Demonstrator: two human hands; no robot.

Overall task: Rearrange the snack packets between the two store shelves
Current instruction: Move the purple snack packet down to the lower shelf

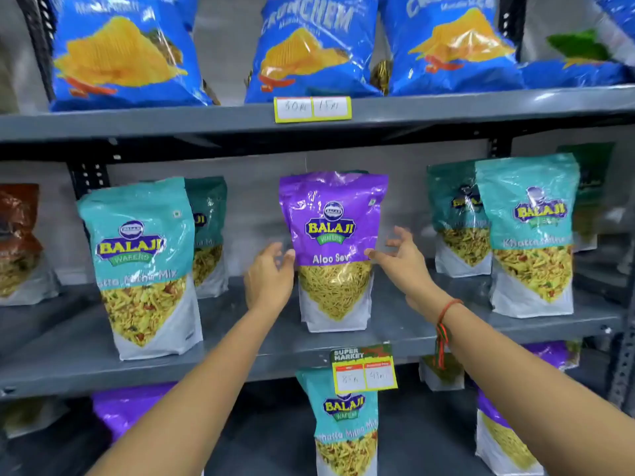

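A purple Aloo Sev packet (331, 235) stands upright in the middle of the grey middle shelf (240, 341). My left hand (269, 280) is at its left edge, thumb tip touching the packet, fingers loosely apart. My right hand (402, 262) is at its right edge with fingers spread and one fingertip on the packet's side. Neither hand wraps around it. Teal Khatta Mitha Mix packets stand at the left (144, 266) and the right (531, 235) of the same shelf. On the lower shelf stand a teal packet (345, 420) and purple packets (127, 410).
Blue chips bags (309, 46) fill the top shelf. More teal packets stand behind the front ones (208, 231). A brown packet (19, 242) is at the far left. A price tag (364, 369) hangs on the middle shelf's front edge. Dark shelf uprights stand at left and right.
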